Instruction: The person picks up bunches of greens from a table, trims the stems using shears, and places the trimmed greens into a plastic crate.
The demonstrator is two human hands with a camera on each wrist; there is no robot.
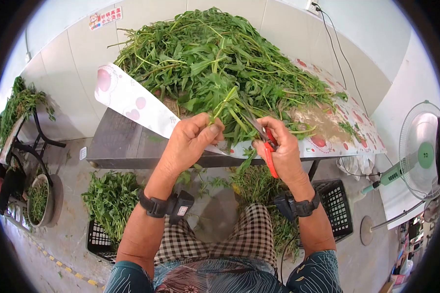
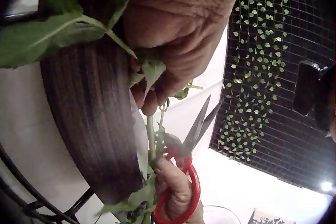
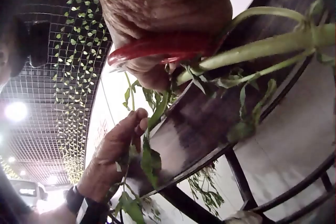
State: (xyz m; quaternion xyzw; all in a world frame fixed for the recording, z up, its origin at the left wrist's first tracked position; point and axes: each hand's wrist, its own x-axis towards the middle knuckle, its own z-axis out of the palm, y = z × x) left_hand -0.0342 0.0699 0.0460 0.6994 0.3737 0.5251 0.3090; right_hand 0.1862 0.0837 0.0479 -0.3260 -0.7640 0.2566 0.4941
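Note:
My left hand (image 1: 194, 139) pinches a leafy green stem between thumb and fingers at the table's front edge; in the left wrist view the stem (image 2: 151, 139) runs from those fingers toward the other hand. Red-handled scissors (image 1: 269, 152) sit in my right hand (image 1: 283, 151), fingers through the loops, with the blades parted in the left wrist view and pointing up and away. The right wrist view has a thick green stem (image 3: 252, 50) lying against the right hand (image 3: 163, 3). Behind both hands rises a large heap of leafy stems (image 1: 195, 58).
A dark table (image 1: 120, 139) with a patterned cover (image 1: 137, 105) bears the heap. Below are a left crate of greens (image 1: 110, 200) and a black crate (image 1: 335, 205) at right. A fan (image 1: 420, 151) stands right; a bucket (image 1: 40, 200) stands left.

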